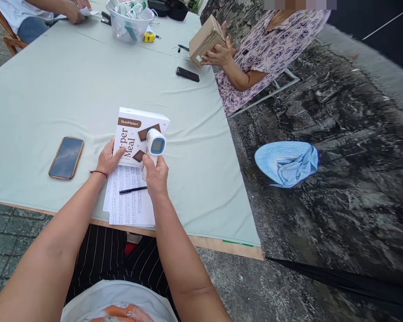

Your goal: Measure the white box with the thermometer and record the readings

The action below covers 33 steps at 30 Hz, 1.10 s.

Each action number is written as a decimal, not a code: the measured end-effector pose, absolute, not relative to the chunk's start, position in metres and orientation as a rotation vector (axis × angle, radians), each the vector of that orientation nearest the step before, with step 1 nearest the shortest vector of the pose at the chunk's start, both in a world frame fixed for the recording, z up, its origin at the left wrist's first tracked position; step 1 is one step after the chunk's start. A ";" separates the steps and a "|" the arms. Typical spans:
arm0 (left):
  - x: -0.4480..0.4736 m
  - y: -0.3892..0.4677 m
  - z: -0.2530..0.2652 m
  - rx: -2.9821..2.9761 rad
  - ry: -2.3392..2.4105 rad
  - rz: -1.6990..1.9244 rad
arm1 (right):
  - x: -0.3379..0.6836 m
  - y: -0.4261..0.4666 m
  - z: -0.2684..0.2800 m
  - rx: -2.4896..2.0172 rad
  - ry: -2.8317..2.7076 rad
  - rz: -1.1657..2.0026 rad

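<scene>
My left hand (109, 157) grips the lower left edge of a white box (129, 138) with a brown "NutriMotion" label and pictures of chocolate pieces. In my right hand (157, 178) is a white infrared thermometer (152, 137) with a blue-rimmed grey screen facing me. Its head covers part of the box's right side. Under the box and my hands lie printed sheets of paper (127, 212). A black pen (133, 190) rests across the sheets, its right end hidden by my right hand.
A smartphone (66, 158) lies left on the cloth-covered table (30, 116). Farther back are a clear tub (129, 29) of bottles, a yellow tape measure (149, 36) and a black case (187, 74). One person holds a cardboard box (206, 40); another holds paper. A blue hat (287, 163) lies right of the table.
</scene>
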<state>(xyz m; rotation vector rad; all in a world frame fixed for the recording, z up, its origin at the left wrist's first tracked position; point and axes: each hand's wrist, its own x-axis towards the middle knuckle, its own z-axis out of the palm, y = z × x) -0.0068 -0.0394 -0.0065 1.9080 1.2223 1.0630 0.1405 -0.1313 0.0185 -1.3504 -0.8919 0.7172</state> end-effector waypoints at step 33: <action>-0.011 -0.036 -0.006 1.885 1.202 1.089 | 0.182 -0.253 0.057 -1.394 -0.613 0.757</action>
